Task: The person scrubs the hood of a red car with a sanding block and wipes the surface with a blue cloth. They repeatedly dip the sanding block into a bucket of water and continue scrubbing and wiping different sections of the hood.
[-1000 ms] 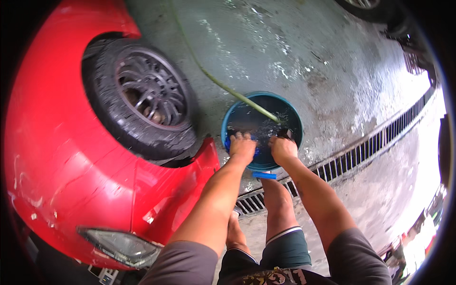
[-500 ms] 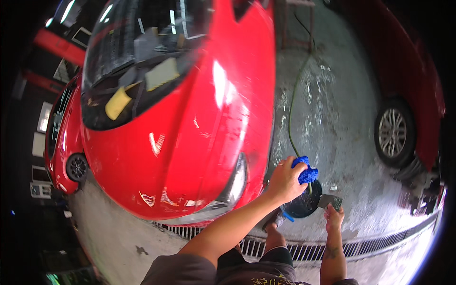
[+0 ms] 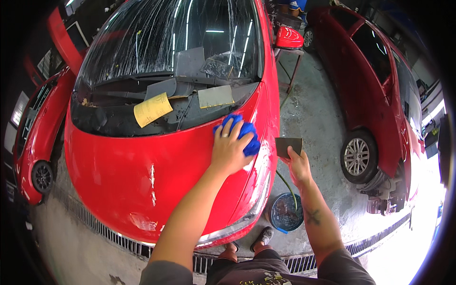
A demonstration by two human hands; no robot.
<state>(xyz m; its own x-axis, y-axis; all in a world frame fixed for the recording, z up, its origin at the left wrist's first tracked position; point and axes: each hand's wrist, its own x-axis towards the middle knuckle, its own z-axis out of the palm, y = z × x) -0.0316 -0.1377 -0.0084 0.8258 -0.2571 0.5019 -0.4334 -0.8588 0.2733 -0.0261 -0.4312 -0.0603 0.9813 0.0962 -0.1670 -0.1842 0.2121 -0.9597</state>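
Observation:
My left hand [image 3: 230, 148] is closed over a bunched blue microfiber cloth [image 3: 252, 142], pressing it on the hood of a red car [image 3: 118, 164] near the windshield's lower corner. Off the car's right side, my right hand [image 3: 298, 165] grips a flat dark grey rectangle [image 3: 289, 145] that looks like a sheet of sandpaper; its upper part sticks out above my thumb. A yellow sheet [image 3: 153, 109] and a greyish sheet [image 3: 216, 97] lie at the base of the windshield [image 3: 152, 52], which is streaked with water.
A dark bucket [image 3: 287, 213] with a green hose [image 3: 285, 183] in it stands on the floor by the headlight. Another darker red car [image 3: 342, 85] is parked at the right, and one more red car [image 3: 40, 128] at the left. A floor drain grate [image 3: 99, 222] runs in front.
My left hand has moved the blue cloth from above the bucket onto the hood. My right hand has risen from beside the bucket with the dark sheet still held.

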